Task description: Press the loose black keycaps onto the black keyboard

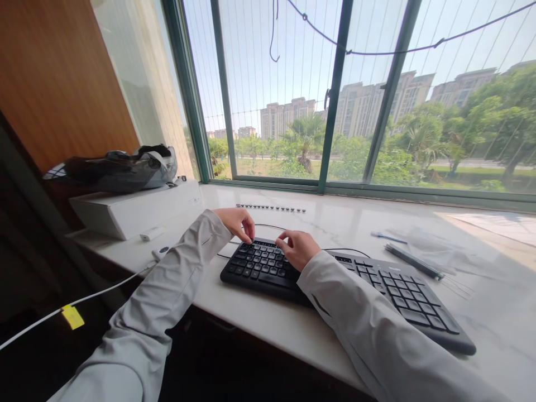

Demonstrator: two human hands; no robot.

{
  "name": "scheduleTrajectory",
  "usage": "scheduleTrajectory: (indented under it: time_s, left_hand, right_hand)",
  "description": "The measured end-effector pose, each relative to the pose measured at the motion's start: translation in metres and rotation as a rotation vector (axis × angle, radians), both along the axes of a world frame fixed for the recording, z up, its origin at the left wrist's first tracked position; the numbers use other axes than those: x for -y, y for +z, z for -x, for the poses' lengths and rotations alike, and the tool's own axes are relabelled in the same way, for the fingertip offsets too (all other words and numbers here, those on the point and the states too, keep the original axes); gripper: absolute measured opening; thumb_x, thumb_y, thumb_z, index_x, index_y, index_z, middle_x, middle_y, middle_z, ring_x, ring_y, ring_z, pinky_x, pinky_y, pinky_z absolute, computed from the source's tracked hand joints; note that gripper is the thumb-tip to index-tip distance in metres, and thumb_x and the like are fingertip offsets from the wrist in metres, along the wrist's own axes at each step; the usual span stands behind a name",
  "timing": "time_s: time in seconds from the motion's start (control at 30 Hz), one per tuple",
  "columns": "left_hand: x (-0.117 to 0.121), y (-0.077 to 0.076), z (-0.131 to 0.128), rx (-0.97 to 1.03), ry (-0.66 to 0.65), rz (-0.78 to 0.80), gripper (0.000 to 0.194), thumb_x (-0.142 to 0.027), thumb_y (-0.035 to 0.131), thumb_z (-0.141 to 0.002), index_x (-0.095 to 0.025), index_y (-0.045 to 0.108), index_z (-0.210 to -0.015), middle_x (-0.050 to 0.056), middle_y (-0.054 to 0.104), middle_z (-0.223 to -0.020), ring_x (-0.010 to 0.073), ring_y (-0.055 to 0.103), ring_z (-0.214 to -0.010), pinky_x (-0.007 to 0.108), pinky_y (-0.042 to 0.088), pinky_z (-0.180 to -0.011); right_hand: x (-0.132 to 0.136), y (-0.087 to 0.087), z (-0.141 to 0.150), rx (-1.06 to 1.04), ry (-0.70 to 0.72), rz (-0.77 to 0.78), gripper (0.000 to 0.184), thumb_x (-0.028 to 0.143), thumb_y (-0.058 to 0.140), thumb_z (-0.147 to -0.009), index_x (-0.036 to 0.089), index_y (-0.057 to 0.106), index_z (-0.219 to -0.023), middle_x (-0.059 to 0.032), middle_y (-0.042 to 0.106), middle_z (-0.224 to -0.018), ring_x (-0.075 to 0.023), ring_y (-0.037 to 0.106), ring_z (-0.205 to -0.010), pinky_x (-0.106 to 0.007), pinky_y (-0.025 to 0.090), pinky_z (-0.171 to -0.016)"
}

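Note:
A black keyboard (268,274) lies at a slant on the white marble sill, its number pad at the right. My left hand (238,222) is over its far left corner, thumb and fingertips pinched together at the top row of keys. My right hand (300,249) is over the middle of the keyboard, with thumb and forefinger pinched near the top row. Whatever either pinch holds is too small to make out. Behind the keyboard stretches a row of small dark keycaps (272,208). My right forearm hides part of the keyboard.
At the right lie a bundle of thin dark rods (412,261), a blue slim tool (389,238) and clear plastic (438,243). A white box (134,209) bearing a plastic bag (121,170) stands left. A white cable (104,290) hangs off the front edge. The window (330,128) rises behind.

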State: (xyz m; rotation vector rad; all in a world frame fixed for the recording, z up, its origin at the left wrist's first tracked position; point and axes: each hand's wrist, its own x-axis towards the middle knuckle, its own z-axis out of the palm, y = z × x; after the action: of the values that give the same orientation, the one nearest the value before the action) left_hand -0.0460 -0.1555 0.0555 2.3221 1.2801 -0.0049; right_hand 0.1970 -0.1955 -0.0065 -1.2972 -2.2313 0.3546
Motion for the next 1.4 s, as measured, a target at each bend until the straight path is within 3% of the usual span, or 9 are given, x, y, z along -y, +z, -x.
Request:
scheduleTrajectory:
  time_s: [0.2, 0.67, 1.23, 1.4]
  left_hand:
    - [-0.001, -0.002, -0.001, -0.030, -0.029, -0.038, 0.033, -0.045, 0.079, -0.063, -0.020, 0.077, -0.084, 0.001, 0.074, -0.082, 0.0126, 0.064, -0.077, 0.021, 0.041, -0.072]
    - [-0.002, -0.007, -0.001, 0.022, 0.049, 0.071, 0.032, -0.040, 0.081, -0.059, -0.017, 0.076, -0.080, 0.005, 0.074, -0.075, 0.0145, 0.065, -0.067, 0.021, 0.044, -0.059]
    - [-0.004, -0.009, 0.001, 0.014, 0.046, 0.078, 0.033, -0.042, 0.080, -0.058, -0.017, 0.077, -0.081, 0.006, 0.074, -0.075, 0.0134, 0.063, -0.063, 0.020, 0.044, -0.058]
    - [-0.007, -0.011, 0.004, 0.057, -0.007, 0.069, 0.033, -0.043, 0.081, -0.058, -0.018, 0.078, -0.079, 0.004, 0.074, -0.071, 0.0125, 0.062, -0.061, 0.019, 0.044, -0.057]
  right_hand:
    - [0.003, 0.002, 0.000, 0.025, 0.006, -0.006, 0.021, 0.036, 0.055, -0.086, 0.025, 0.073, -0.085, 0.0006, 0.063, -0.066, -0.0134, 0.052, -0.064, -0.026, 0.033, -0.061]
    - [0.006, 0.004, 0.001, 0.028, 0.006, -0.008, 0.020, 0.034, 0.055, -0.086, 0.025, 0.073, -0.086, 0.0007, 0.065, -0.066, -0.0130, 0.053, -0.064, -0.025, 0.033, -0.061]
    - [0.006, 0.003, 0.002, 0.035, 0.019, -0.012, 0.022, 0.036, 0.054, -0.087, 0.025, 0.073, -0.086, 0.0005, 0.066, -0.067, -0.0131, 0.054, -0.063, -0.025, 0.034, -0.061]
    - [0.006, 0.001, 0.003, 0.088, 0.019, -0.024, 0.023, 0.037, 0.053, -0.087, 0.026, 0.073, -0.089, -0.0013, 0.068, -0.073, -0.0146, 0.058, -0.068, -0.026, 0.036, -0.064]
